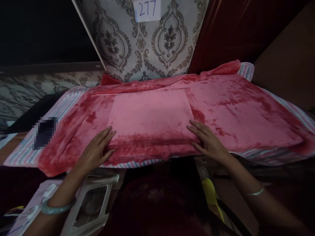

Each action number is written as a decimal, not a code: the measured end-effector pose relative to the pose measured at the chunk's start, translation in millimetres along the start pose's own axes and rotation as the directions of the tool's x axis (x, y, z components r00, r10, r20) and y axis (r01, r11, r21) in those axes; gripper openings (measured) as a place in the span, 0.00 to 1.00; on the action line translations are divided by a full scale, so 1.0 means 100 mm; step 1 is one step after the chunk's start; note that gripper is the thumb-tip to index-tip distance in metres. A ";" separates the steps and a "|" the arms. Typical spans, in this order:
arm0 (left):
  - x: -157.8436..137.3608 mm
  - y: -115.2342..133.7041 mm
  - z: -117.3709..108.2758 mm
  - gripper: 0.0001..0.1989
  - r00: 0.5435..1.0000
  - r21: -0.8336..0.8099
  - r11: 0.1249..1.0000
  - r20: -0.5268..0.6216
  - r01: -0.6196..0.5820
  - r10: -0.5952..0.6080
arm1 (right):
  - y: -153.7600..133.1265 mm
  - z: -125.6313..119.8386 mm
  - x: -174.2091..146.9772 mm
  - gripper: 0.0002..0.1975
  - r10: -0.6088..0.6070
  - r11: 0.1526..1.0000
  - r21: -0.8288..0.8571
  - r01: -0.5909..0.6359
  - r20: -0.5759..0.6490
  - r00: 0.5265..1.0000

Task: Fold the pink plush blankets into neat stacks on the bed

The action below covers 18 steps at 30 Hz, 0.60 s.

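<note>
A folded pink plush cloth [150, 111] lies in a neat rectangle on a larger red-pink plush blanket [236, 114]. At its near left corner rests my left hand [94, 150], fingers stretched out against the edge. My right hand [206, 139] touches the near right corner in the same way, its fingers apart. Neither hand grips anything. The folded edge facing me shows darker red pile.
Striped fabric [62, 106] shows beneath the blanket. A dark pixelated object [45, 132] lies at the left. Behind are a patterned wall [141, 42], a paper marked 277 [147, 10] and a dark screen [44, 32]. A pale plastic frame [105, 200] stands below.
</note>
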<state>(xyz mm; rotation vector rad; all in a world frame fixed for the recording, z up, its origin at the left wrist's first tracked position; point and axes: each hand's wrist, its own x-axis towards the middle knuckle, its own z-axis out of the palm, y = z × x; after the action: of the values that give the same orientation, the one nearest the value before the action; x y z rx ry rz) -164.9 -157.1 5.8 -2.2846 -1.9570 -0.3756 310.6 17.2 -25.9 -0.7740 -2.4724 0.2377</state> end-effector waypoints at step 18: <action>0.11 0.30 -0.10 0.29 0.997 0.197 0.977 -0.021 0.077 -0.074 | -0.01 0.15 0.05 0.33 0.003 0.990 -0.138 -0.017 -0.095 0.995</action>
<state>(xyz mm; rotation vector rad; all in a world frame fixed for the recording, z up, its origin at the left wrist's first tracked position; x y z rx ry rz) -135.4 -153.8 20.4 -2.0858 -1.9808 -0.1926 299.0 19.2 -36.1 -0.8356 -2.4152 0.0313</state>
